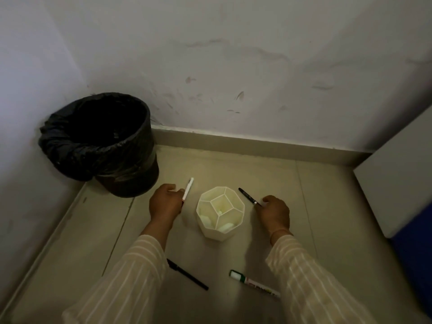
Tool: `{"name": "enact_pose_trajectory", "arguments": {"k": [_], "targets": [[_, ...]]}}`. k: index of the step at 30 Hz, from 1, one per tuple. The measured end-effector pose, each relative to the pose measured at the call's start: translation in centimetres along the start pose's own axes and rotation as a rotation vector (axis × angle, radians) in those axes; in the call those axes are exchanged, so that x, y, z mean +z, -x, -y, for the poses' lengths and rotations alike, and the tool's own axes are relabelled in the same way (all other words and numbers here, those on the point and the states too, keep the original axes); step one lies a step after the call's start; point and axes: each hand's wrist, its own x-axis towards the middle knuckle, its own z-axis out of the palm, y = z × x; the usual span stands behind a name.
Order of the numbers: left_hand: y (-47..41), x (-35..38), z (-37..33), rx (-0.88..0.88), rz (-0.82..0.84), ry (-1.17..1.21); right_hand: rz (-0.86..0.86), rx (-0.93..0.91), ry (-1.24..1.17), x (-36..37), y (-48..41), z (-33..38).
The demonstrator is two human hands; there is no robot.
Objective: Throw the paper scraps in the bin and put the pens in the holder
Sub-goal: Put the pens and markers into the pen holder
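Nearest to me on the floor [327, 206] lie two pens I have not reached for: a black pen [189, 275] partly under my left sleeve, and a green-capped marker [253, 282] beside my right sleeve, both well short of the holder. I judge they wait for a second pass, since both hands are occupied. Further out, my left hand [164, 203] is closed around the lower end of a white pen [188, 188], its tip angled up and away, just left of the holder [221, 212]; my right hand [273, 211] pinches one end of a dark pen [249, 195] just to the right. Holding each by its end leaves the shaft free to drop into a compartment, which looks like the step in hand. The white holder stands upright between the hands, divided into cells, with pale bits inside that I cannot identify. Beyond, in the corner, stands the bin [98, 146], lined with a black bag; I see no paper scraps on the floor.
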Motion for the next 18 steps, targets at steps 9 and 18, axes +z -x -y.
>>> {"name": "enact_pose_trajectory", "arguments": {"k": [9,18], "targets": [[-0.8,2.0,1.9,0.284,0.042,-0.654,-0.023,0.016,-0.524,-2.1,0.4,1.5],[-0.2,1.8,1.7,0.265,0.002,-0.696,0.043,-0.251,-0.570,-9.7,3.3,6.8]]}}
